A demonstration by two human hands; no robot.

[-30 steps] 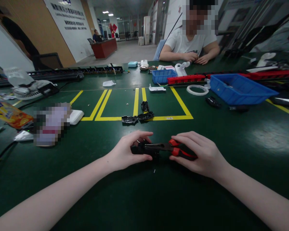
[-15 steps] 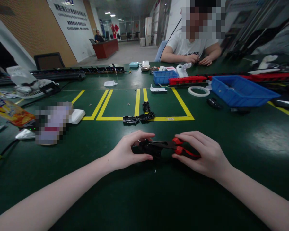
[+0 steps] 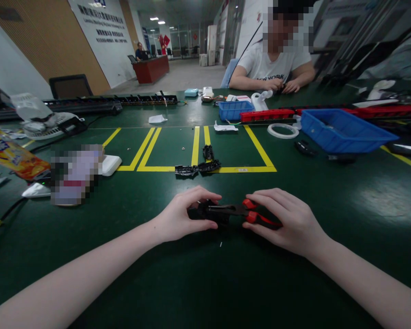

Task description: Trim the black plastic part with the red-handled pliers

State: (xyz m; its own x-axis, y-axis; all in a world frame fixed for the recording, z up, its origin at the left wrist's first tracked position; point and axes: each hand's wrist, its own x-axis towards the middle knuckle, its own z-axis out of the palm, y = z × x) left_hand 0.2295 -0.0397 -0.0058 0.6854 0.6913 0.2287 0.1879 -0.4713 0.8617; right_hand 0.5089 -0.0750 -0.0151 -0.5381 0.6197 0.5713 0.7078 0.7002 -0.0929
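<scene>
My left hand (image 3: 181,214) grips a black plastic part (image 3: 200,211) between thumb and fingers, just above the green tabletop. In my right hand (image 3: 287,219) is a pair of pliers (image 3: 250,211) with red handles, its dark jaws pointing left and lying over the black part. Whether the jaws bite on the part I cannot tell. Beyond my hands, several black plastic pieces (image 3: 208,165) lie across the yellow tape. A tiny white scrap (image 3: 221,244) rests on the table in front of the black part.
A phone (image 3: 77,178) and a white box (image 3: 110,165) lie at left, near a yellow snack bag (image 3: 10,153). Blue bins (image 3: 345,137), a tape roll (image 3: 282,130) and red strips (image 3: 267,114) are at back right. Across the table sits a person (image 3: 274,68).
The pliers have shifted slightly left along the black part, with my right hand moving along. My left hand has stayed in nearly the same place.
</scene>
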